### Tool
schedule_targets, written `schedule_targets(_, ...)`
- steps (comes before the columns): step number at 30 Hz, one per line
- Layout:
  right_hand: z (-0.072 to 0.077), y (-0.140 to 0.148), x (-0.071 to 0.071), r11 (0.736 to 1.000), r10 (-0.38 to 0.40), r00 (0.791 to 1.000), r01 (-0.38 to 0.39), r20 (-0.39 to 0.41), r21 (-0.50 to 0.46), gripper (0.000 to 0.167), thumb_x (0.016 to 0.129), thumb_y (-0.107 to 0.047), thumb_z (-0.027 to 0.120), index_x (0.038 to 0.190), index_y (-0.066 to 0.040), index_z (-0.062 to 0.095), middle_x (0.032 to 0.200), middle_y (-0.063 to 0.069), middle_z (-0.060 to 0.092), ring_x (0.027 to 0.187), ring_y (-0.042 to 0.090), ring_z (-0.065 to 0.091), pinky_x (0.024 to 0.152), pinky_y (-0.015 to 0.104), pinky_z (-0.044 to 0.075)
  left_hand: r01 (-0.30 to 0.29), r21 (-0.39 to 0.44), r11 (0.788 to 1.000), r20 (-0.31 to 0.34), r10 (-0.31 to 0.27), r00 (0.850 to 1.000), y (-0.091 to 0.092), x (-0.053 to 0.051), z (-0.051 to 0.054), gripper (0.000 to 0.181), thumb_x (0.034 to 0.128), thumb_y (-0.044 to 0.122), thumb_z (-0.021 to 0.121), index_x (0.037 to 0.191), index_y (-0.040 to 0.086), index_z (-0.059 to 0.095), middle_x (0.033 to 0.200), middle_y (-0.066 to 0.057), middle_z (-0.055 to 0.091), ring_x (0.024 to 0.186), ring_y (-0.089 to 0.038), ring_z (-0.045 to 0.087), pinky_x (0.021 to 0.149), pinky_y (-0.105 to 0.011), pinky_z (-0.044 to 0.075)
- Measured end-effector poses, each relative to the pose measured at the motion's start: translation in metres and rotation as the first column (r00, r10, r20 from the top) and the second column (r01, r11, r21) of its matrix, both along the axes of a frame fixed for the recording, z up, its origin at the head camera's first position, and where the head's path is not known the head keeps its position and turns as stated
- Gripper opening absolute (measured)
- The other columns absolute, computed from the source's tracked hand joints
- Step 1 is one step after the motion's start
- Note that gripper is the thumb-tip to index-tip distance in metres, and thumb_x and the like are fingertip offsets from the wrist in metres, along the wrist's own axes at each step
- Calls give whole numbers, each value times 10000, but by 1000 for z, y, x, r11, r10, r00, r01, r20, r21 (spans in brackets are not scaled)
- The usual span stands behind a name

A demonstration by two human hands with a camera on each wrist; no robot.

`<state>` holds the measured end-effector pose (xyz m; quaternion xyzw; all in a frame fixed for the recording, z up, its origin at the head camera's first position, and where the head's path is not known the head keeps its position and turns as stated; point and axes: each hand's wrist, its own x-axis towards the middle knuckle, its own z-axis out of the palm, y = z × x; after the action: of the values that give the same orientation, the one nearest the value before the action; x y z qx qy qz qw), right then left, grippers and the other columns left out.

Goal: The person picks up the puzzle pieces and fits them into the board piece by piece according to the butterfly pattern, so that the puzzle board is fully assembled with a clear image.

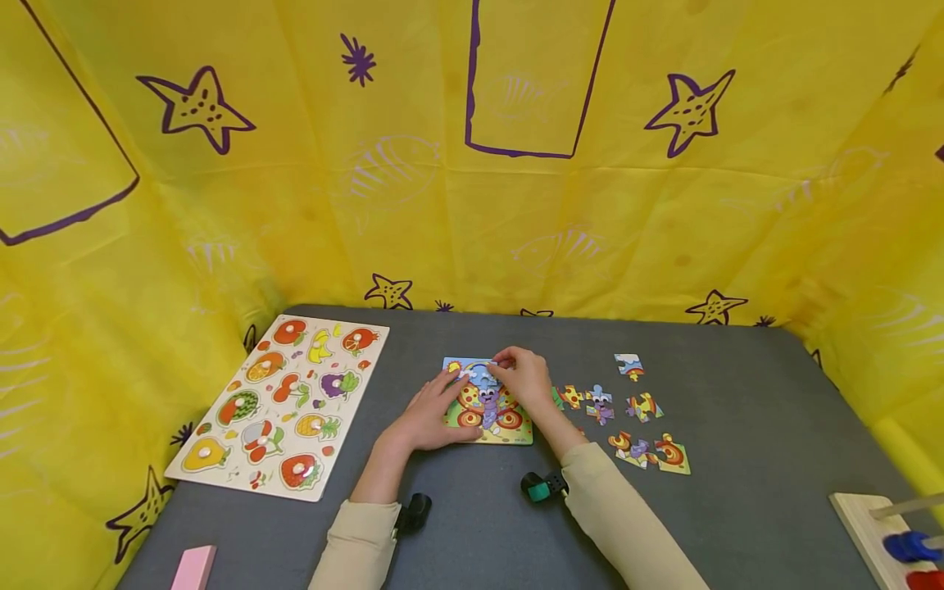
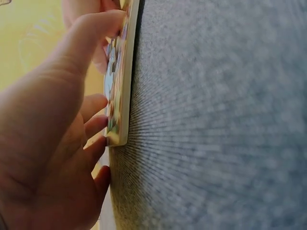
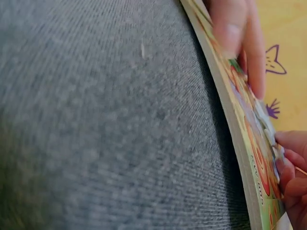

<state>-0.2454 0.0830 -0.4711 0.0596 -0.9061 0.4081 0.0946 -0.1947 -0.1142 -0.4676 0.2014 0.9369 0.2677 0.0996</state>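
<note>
A blue puzzle piece (image 1: 481,377) sits on the far half of the puzzle board (image 1: 516,438), near the middle from left to right. It lies just left of the fingertips of the right hand (image 1: 527,378), which seem to pinch its edge with thumb and finger. How deep it sits, and its long axis, I cannot tell. The left hand (image 1: 428,416) is spread over the left side of the board, fingers nearly straight: the thumb is along the near edge, the fingertips come close to the piece from the left. So the piece is between both hands, but the right one has the grip. The loose pieces (image 1: 640,453) lie on the table (image 1: 472,524) to the right, nearer to the right hand; the fruit board (image 1: 276,401) is well apart, on the left.
</note>
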Motion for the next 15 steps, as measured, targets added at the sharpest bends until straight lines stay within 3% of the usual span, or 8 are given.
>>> schedule_targets(5, 0, 1, -1, 999, 3, 1000, -4, 26, 32, 172, 844, -239, 774, 904, -82, 736, 793, 15, 663, 692, 162, 589, 616, 319, 472, -39, -57, 998, -12, 38, 999, 7, 0, 3, 883, 853, 617, 619, 1521, 104, 350, 1554, -140, 280, 1415, -393, 245, 1093, -594, 253)
schedule_targets(9, 0, 1, -2, 999, -4, 998, 2, 56, 43, 180, 850, -265, 774, 913, -101, 736, 810, 6, 662, 705, 157, 587, 624, 305, 469, -57, -113, 992, -22, 55, 998, 11, -2, 3, 840, 882, 621, 572, 1524, 128, 348, 1559, -119, 281, 1426, -354, 239, 1102, -559, 266)
schedule_targets(15, -3, 0, -3, 999, -15, 998, 12, 62, 43, 178, 847, -270, 776, 905, -108, 731, 795, -2, 652, 703, 152, 576, 625, 303, 461, -70, -133, 989, -47, 64, 997, 13, -3, 2, 772, 910, 574, 568, 1502, 110, 393, 1537, -130, 317, 1414, -356, 266, 1094, -555, 284)
